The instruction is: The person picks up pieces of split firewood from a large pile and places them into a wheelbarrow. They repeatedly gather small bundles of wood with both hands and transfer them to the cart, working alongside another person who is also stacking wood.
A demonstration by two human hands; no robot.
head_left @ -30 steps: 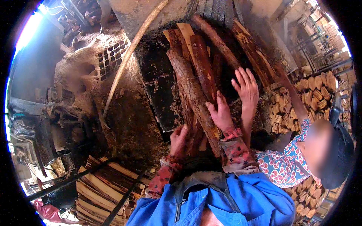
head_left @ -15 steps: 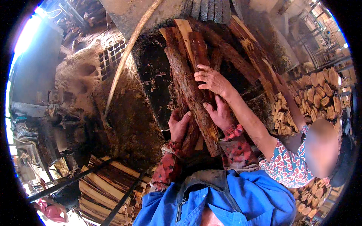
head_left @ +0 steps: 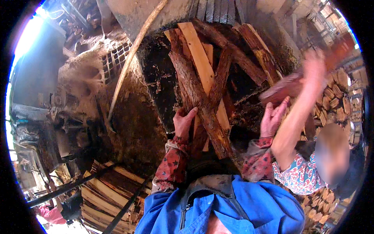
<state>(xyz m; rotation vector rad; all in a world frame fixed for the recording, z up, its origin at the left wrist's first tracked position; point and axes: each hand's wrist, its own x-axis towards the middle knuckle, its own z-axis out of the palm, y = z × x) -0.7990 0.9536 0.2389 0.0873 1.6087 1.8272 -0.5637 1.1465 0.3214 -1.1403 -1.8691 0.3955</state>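
A rough bark-covered log point(head_left: 194, 85) slants across the pile, its lower end close to my body. My left hand point(head_left: 183, 124) is closed at the log's left side, its thumb against the bark. Farther right, my right hand point(head_left: 272, 120) is off the pile, fingers stretched and apart. Its fingertips reach the underside of a reddish-brown wood slab point(head_left: 282, 87), touching or nearly so. A co-worker's blurred hand point(head_left: 314, 66) is at that slab. Pale split plank point(head_left: 198, 54) and a narrower bark-covered piece point(head_left: 222, 74) lie beside the log.
More bark-covered pieces point(head_left: 233, 50) lean at the back. A long curved pole point(head_left: 134, 50) stands left of the pile. Stacked split firewood point(head_left: 331, 99) lines the right, near the co-worker. Slabs point(head_left: 105, 195) lie behind dark bars point(head_left: 74, 189) at lower left.
The co-worker's hand has swung right, and the slab is now off the pile at the right. My right hand has left the log and moved right. My left hand has stayed.
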